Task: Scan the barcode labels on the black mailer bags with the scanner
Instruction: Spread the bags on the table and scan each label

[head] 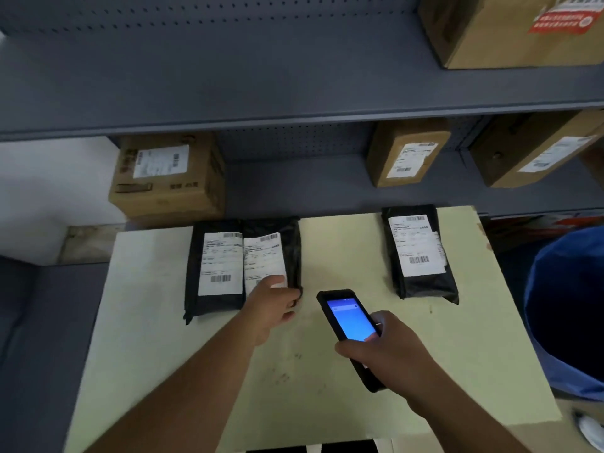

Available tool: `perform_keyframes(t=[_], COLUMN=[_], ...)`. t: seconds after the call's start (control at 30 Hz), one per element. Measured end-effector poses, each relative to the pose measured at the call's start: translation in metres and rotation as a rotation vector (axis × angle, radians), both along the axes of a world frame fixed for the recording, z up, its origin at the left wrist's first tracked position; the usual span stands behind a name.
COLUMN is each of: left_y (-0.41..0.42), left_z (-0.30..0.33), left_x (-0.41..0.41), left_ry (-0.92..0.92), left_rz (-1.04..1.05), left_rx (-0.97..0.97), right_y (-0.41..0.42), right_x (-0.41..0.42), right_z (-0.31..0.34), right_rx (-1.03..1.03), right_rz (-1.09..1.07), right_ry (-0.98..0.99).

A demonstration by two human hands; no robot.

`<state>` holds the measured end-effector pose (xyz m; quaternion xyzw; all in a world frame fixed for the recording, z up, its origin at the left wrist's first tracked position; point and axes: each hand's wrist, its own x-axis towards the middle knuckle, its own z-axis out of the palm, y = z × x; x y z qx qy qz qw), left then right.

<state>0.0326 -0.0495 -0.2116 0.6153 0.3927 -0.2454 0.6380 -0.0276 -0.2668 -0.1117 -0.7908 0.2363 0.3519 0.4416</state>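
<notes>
- Left hand (274, 300) grips the near end of the middle black mailer bag (274, 253) on a pale table (343, 256).
- Right hand (387, 353) clasps the lit scanner (348, 318).

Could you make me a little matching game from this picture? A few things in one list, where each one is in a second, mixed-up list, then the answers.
Things:
1. scanner
2. middle mailer bag
3. lone mailer bag
4. large cardboard box

Places:
A. on the top shelf, upper right
B. held in the right hand, screen lit blue
C. alone at the table's right side
D. under the left hand, partly overlapping another bag

Pairs: 1-B, 2-D, 3-C, 4-A
</notes>
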Motion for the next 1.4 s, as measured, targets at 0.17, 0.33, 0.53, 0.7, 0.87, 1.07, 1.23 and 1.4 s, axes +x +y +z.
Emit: perform_keyframes(t=[0.17, 0.33, 0.53, 0.7, 0.87, 1.07, 1.23, 1.4], left_y=[0.05, 0.093, 0.147, 0.181, 0.186, 0.173, 0.164, 0.154], left_z=[0.005, 0.006, -0.001, -0.009, -0.016, -0.025, -0.036, -0.039], left_x=[-0.007, -0.016, -0.017, -0.019, -0.018, -0.016, -0.009, -0.007], left_ry=[0.004, -0.005, -0.026, -0.006, 0.031, 0.056, 0.07, 0.089], left_rz=[0.059, 0.13, 0.164, 0.181, 0.078, -0.017, -0.054, -0.049], left_rx=[0.039, 0.033, 0.159, 0.351, 0.464, 0.435, 0.412, 0.413], right_y=[0.039, 0.07, 0.103, 0.121, 0.13, 0.134, 0.128, 0.121], right_x=[0.003, 0.005, 0.008, 0.011, 0.012, 0.014, 0.017, 0.019], right_z=[0.002, 0.0, -0.004, -0.008, -0.013, -0.017, -0.018, -0.02], right_rx=[0.014, 0.014, 0.002, 0.026, 0.013, -0.008, -0.014, -0.044], right_rz=[0.07, 0.133, 0.17, 0.177, 0.174, 0.165, 0.155, 0.128], right_ry=[-0.008, -0.012, -0.008, 0.015, 0.027, 0.036, 0.046, 0.057])
